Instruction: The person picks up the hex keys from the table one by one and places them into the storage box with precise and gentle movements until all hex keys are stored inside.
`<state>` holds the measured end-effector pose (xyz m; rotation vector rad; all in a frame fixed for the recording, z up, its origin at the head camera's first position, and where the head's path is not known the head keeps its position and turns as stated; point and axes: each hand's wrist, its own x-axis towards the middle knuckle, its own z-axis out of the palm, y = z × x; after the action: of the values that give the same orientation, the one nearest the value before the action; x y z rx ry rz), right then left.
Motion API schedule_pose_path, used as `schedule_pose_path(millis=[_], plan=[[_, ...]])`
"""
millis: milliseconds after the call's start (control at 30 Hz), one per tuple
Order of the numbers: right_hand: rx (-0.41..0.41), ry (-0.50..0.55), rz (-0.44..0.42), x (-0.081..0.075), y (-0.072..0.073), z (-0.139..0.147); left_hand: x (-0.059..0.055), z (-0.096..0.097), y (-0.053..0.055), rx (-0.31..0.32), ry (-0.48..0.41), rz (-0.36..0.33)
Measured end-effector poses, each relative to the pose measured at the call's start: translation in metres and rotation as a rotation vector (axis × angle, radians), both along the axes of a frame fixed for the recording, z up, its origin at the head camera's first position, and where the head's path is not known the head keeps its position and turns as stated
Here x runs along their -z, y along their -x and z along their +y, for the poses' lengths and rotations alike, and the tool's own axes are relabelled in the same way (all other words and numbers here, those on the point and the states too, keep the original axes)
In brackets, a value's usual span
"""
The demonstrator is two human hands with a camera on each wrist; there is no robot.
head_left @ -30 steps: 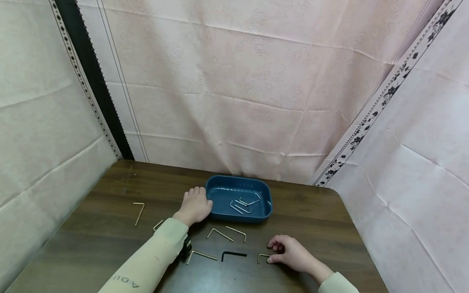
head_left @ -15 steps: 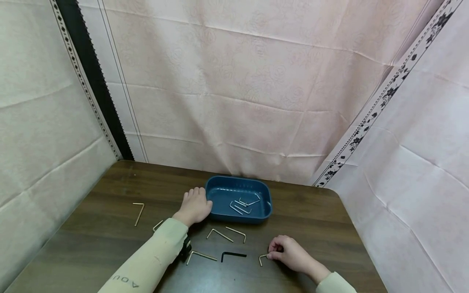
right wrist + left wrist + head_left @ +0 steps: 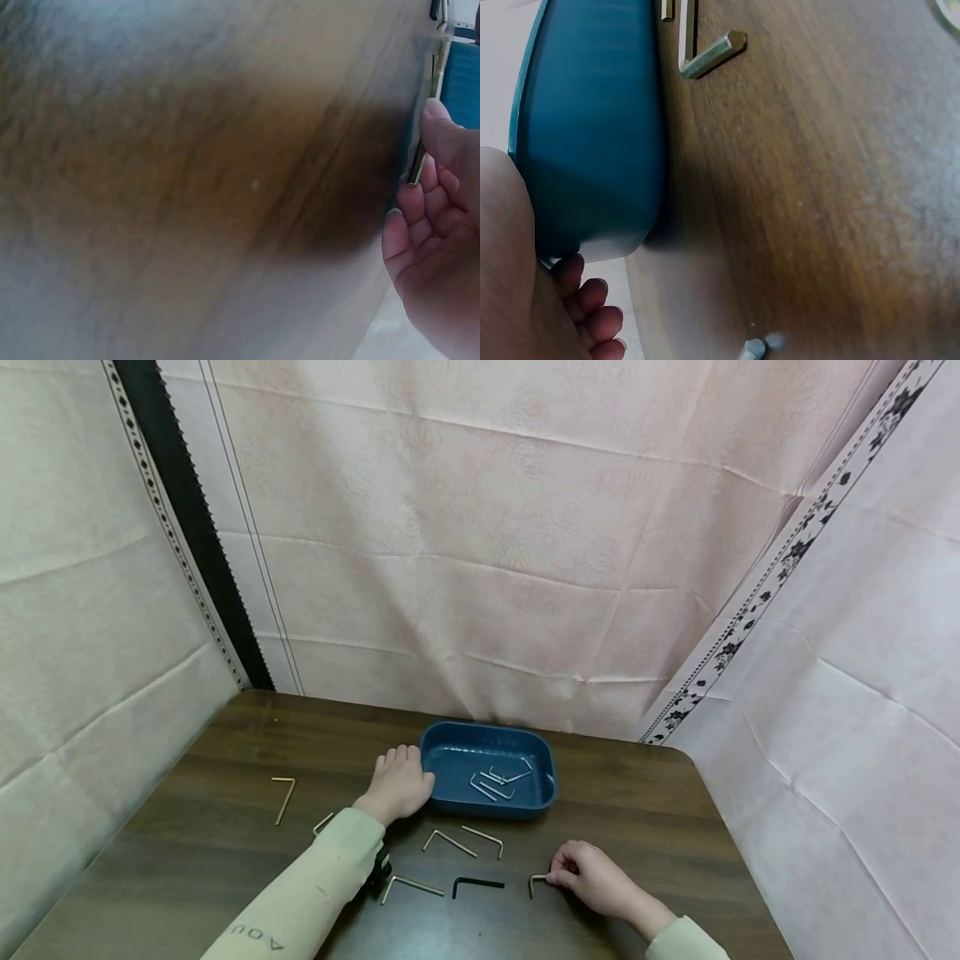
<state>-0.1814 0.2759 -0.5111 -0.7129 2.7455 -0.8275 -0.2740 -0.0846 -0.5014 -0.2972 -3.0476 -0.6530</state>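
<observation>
Right hand (image 3: 592,878), lower right, pinches brass hex key (image 3: 532,887); slack hold could let it swivel. Left hand (image 3: 400,783) grips blue tray (image 3: 483,809); tugging could slide it.

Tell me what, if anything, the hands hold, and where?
Right hand: an L-shaped hex key, pinched near one end, bend sticking out. Left hand: the blue tray, at its left end.
</observation>
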Motion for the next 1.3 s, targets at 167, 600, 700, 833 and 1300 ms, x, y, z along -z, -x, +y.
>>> schedule_pose_path(millis=[167,600,700,833,1300], plan=[[0.047,0.021,0.036,-0.01,0.004,-0.002,0.001,0.0,0.001,0.0,-0.006,0.001],[0.204,0.117,0.156,-0.047,0.022,-0.008,0.003,0.0,0.001,0.007,-0.017,0.012],[0.219,0.143,0.171,-0.055,0.028,-0.012,0.002,0.0,0.0,0.003,-0.009,0.007],[0.232,0.163,0.173,-0.059,0.039,-0.021,0.002,0.0,0.0,-0.002,0.001,0.004],[0.256,0.174,0.155,-0.061,0.086,-0.063,0.001,0.001,-0.002,0.004,-0.019,-0.002]])
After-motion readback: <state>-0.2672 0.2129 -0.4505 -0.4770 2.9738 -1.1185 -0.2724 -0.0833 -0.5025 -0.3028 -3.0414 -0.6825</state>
